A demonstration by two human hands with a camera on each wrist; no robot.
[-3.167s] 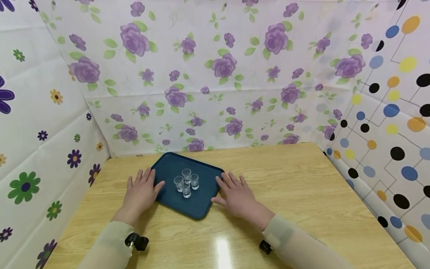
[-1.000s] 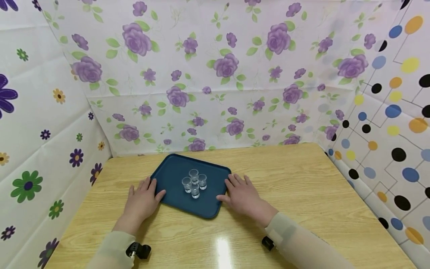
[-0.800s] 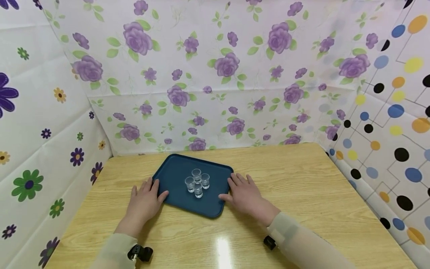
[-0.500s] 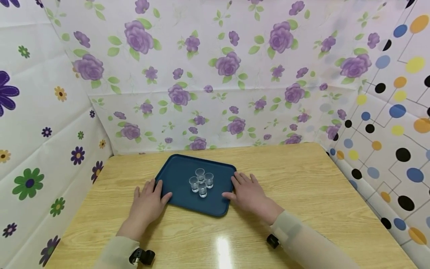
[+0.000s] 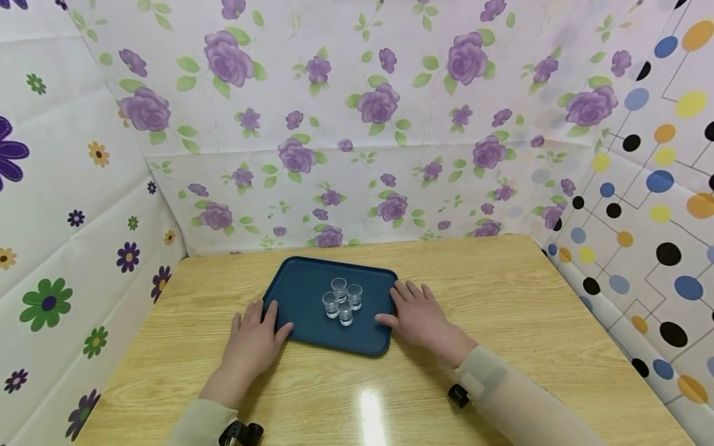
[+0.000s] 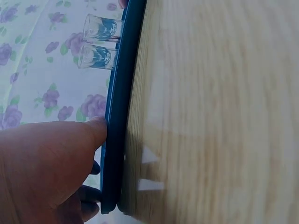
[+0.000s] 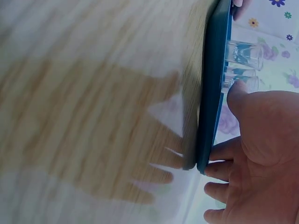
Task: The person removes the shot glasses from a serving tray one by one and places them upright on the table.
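A dark blue rectangular tray [image 5: 312, 331] lies on the wooden table, slightly turned. Several small clear shot glasses [image 5: 346, 313] stand upright in a tight cluster, a little right of its middle. My left hand [image 5: 253, 344] is at the tray's left edge, thumb on the near rim and fingers spread along the side. At the right edge my right hand [image 5: 421, 316] touches the rim with extended fingers, thumb over the tray. In the left wrist view the thumb presses the tray's edge [image 6: 117, 116]; the right wrist view has the fingers against the opposite side.
The wooden table [image 5: 502, 310] extends around the tray, further to the right. A floral cloth [image 5: 334, 124] hangs behind it, with patterned cloths at the left [image 5: 67, 260] and right [image 5: 630, 217]. Black wrist cameras [image 5: 460, 395] sit at both sleeves.
The tray with its glasses has slid to the right and turned a little, its long sides now more level. Both hands have moved right with it, staying at its sides.
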